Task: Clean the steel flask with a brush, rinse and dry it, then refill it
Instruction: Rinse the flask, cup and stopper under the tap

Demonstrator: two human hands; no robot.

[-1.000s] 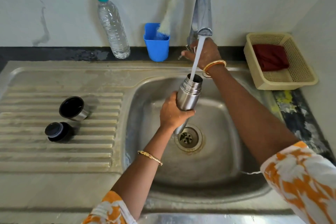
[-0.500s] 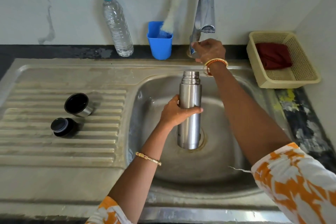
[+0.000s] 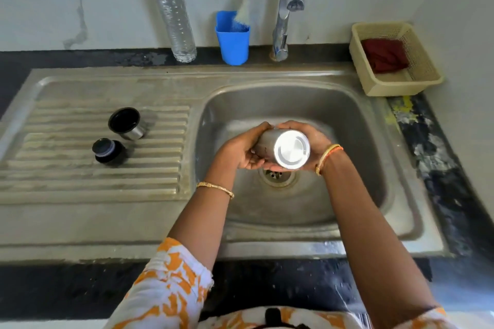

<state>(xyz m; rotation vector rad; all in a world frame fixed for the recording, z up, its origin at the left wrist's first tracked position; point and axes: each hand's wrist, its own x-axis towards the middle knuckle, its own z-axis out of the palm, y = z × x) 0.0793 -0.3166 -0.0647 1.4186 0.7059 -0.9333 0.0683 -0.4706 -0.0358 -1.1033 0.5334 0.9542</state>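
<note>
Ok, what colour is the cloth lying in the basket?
Dark red cloth, in the beige basket; head view.

Steel flask [image 3: 286, 148] — mouth turned away, hidden behind its base and both hands. Brush [image 3: 247, 1] — handle top cut off by upper edge.

Steel flask [image 3: 283, 148] upended over sink basin, base toward camera, brush [image 3: 247, 5] in blue cup

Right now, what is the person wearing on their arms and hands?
Both arms are bare from the elbow down. The left wrist has a thin gold bangle. The right wrist has a gold bangle with an orange band beside it. The sleeves are white with orange flower shapes. I can't see any rings.
</note>
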